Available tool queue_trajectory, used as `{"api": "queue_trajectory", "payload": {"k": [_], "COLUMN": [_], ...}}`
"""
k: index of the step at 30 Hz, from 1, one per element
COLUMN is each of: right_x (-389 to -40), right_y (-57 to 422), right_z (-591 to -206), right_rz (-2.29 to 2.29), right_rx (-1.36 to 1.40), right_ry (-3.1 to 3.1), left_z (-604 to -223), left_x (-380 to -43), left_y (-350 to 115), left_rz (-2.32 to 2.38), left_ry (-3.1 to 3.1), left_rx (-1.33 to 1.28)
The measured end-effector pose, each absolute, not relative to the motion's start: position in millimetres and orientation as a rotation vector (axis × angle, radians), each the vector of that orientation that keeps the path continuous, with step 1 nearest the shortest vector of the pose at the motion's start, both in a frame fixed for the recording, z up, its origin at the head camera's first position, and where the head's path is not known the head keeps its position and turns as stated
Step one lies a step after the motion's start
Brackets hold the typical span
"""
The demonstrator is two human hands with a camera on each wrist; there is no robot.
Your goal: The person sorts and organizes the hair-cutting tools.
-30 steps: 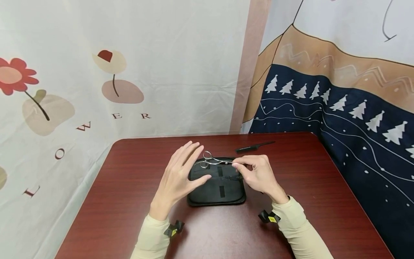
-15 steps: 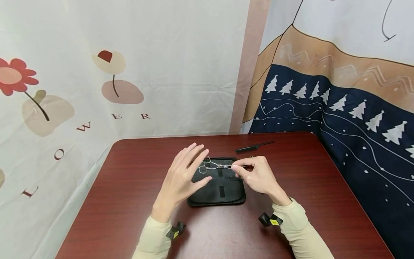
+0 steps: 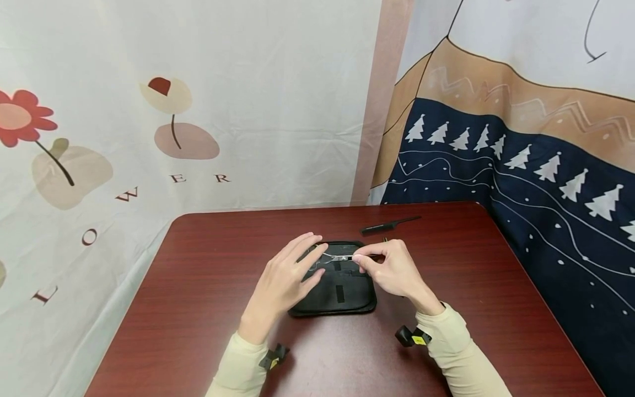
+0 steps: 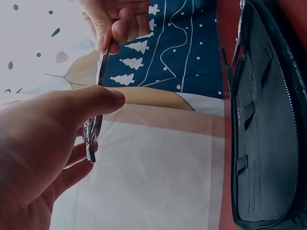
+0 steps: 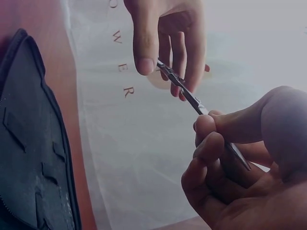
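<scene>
Scissors (image 3: 341, 257) raised over black case (image 3: 354, 292)

Head: right hand (image 3: 393, 269) pinches one end, presumably leaving the other accessible to the left hand (image 3: 285, 274); forearms angle inward.

Left wrist: extended thumb and loose fingers flank the handles (image 4: 91, 139), unclenched; contact unclear.

Right wrist: thumb, curled fingertips grip the blades (image 5: 238, 156), tip protruding.

Your scissors (image 5: 194, 102) look like smooth, shiny metal. The case (image 3: 317, 302) before you is matt and leather-like, edged with a toothed zip (image 4: 294, 115); your table (image 3: 198, 303) has a glossy, wood-grained top. The black tool (image 3: 379, 228) looks plastic, your sleeves (image 3: 240, 361) matt cloth, the curtain (image 3: 278, 82) creased cloth.
</scene>
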State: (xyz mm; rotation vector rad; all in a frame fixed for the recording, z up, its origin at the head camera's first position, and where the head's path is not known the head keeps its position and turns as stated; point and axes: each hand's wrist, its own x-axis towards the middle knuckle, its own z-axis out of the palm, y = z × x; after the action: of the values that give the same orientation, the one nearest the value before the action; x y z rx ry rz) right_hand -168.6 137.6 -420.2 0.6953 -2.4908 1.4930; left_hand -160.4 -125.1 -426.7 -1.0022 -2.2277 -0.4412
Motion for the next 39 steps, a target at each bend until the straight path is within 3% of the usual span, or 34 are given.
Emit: {"api": "queue_trajectory", "payload": {"k": [39], "right_x": [-170.0], "right_y": [132.6], "right_z": [-425.9], "right_rz": [1.367], "right_rx": [0.907], "right_ry": [-2.594], "left_z": [-429.0], "left_x": [-158.5], "left_y": [-130.1], "left_rz": [-0.479], "left_ry": [-2.273], "left_rx": [-0.992]}}
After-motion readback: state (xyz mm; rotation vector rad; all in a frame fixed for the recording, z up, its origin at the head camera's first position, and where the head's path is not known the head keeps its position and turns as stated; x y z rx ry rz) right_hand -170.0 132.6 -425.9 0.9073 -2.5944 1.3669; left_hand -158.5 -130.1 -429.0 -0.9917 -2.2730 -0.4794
